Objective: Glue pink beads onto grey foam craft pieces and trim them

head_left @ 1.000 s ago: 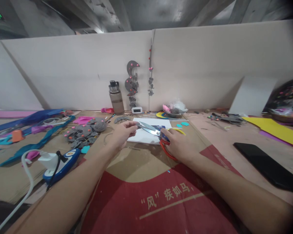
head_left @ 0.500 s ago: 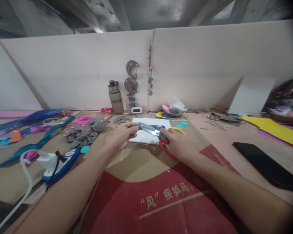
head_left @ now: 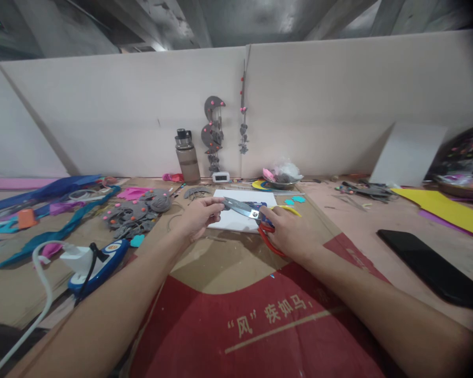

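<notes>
My right hand [head_left: 294, 231] grips a pair of scissors [head_left: 240, 208] by its red-and-blue handle. The blades point left, over a white sheet or board [head_left: 234, 220] lying on the cardboard. At the blade tips, my left hand [head_left: 201, 216] is closed in a pinch on a small dark grey piece [head_left: 221, 207], mostly hidden by fingers and blades. A dark blue item partly shows on the white sheet behind the scissors. Left of my left hand lies a pile of grey felt shapes [head_left: 136, 212] with pink and orange dots.
A blue-and-white power strip [head_left: 98, 265] with a white plug and cable lies at left. A bottle [head_left: 187, 160] and a small digital clock [head_left: 220, 177] stand by the partition. At right lie a black phone [head_left: 429, 268] and yellow sheets [head_left: 445, 207]. Red-printed cardboard [head_left: 260, 336] covers the front.
Both hands and the scissors keep nearly the same pose. The whole view has shifted very slightly.
</notes>
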`<state>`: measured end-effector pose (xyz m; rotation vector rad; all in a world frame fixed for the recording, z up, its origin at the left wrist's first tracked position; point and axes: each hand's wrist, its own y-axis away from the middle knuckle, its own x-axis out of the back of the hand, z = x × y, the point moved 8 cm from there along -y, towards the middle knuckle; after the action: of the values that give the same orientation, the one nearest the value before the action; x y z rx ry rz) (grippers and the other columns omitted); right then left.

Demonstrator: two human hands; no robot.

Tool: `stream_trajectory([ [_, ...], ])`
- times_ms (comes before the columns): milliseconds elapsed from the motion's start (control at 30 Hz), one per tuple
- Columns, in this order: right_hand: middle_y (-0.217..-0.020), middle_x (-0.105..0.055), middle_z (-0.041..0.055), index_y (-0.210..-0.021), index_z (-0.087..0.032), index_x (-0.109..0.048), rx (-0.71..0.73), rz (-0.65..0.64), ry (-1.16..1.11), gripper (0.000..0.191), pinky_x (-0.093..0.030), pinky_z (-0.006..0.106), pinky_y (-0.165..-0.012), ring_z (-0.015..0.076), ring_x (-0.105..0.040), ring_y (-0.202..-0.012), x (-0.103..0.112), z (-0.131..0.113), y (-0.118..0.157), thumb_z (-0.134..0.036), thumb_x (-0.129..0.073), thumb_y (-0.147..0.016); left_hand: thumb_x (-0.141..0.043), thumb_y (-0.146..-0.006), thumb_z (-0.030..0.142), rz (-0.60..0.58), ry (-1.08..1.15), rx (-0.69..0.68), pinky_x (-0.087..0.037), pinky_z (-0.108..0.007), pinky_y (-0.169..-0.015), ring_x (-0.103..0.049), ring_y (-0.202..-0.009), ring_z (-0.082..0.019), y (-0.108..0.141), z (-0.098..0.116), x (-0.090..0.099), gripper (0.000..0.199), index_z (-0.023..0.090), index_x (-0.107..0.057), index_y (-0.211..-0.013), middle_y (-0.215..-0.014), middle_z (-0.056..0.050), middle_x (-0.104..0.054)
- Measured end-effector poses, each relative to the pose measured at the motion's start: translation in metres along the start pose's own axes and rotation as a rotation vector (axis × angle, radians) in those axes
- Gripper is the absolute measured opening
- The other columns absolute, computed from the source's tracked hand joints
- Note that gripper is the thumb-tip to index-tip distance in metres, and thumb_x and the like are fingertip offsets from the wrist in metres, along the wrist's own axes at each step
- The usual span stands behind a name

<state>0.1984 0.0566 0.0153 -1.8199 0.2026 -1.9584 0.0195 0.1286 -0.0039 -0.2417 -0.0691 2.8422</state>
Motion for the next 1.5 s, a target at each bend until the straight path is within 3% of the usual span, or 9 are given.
stream_trajectory([
  [333,-0.105,-0.06,0.0095,-0.123,-0.025,-0.045,0.026,-0.05,0.0,0.038,-0.036,0.029,-0.069,0.0214,-0.056,-0.088,0.001,-0.003,0.0,-0.03,-0.04,-0.086,-0.073,-0.058,0.02,0.024,-0.006,0.025,-0.034,-0.02,-0.048,-0.042,-0.048,-0.005,0.002,0.001,-0.001,0.022,0.011,-0.065,-0.077,-0.061,0.0,-0.054],
  [700,-0.102,-0.06,0.0089,-0.124,-0.024,-0.044,0.053,-0.037,0.012,0.038,-0.036,0.029,-0.066,0.0204,-0.057,-0.084,-0.002,-0.003,0.0,-0.032,-0.039,-0.086,-0.074,-0.057,0.02,0.025,-0.011,0.041,-0.032,-0.019,-0.045,-0.044,-0.049,-0.005,0.001,0.0,0.0,0.021,0.011,-0.066,-0.074,-0.064,-0.001,-0.056],
  [1033,-0.102,-0.061,0.0089,-0.125,-0.023,-0.044,0.067,-0.039,0.001,0.04,-0.035,0.028,-0.064,0.02,-0.057,-0.081,-0.005,-0.003,-0.001,-0.031,-0.037,-0.087,-0.073,-0.056,0.016,0.014,0.093,0.075,-0.033,-0.02,-0.047,-0.039,-0.047,-0.004,-0.001,-0.004,-0.001,0.017,0.01,-0.058,-0.059,-0.053,0.003,-0.047],
  [1200,-0.1,-0.062,0.0079,-0.122,-0.025,-0.046,0.045,-0.027,-0.053,0.038,-0.034,0.027,-0.062,0.0198,-0.058,-0.08,-0.006,-0.001,0.0,-0.033,-0.039,-0.086,-0.072,-0.059,0.016,0.007,0.112,0.104,-0.034,-0.019,-0.047,-0.039,-0.047,-0.004,0.002,-0.006,0.0,0.017,0.012,-0.058,-0.067,-0.055,0.004,-0.046],
  [1367,-0.093,-0.063,0.0062,-0.115,-0.025,-0.051,-0.029,-0.025,-0.156,0.032,-0.035,0.027,-0.066,0.0196,-0.057,-0.081,-0.008,0.004,-0.002,-0.034,-0.041,-0.086,-0.07,-0.065,0.021,0.048,0.024,0.128,-0.045,-0.025,-0.058,-0.06,-0.066,-0.013,0.004,-0.008,0.005,0.021,0.014,-0.059,-0.082,-0.079,-0.006,-0.063],
  [1500,-0.102,-0.061,0.0075,-0.119,-0.024,-0.048,-0.047,0.013,-0.16,0.036,-0.037,0.028,-0.071,0.0206,-0.057,-0.088,-0.005,0.004,-0.003,-0.034,-0.043,-0.086,-0.07,-0.067,0.023,0.02,-0.019,0.083,-0.046,-0.024,-0.057,-0.06,-0.062,-0.012,0.002,-0.007,0.002,0.023,0.013,-0.059,-0.084,-0.076,-0.007,-0.063],
])
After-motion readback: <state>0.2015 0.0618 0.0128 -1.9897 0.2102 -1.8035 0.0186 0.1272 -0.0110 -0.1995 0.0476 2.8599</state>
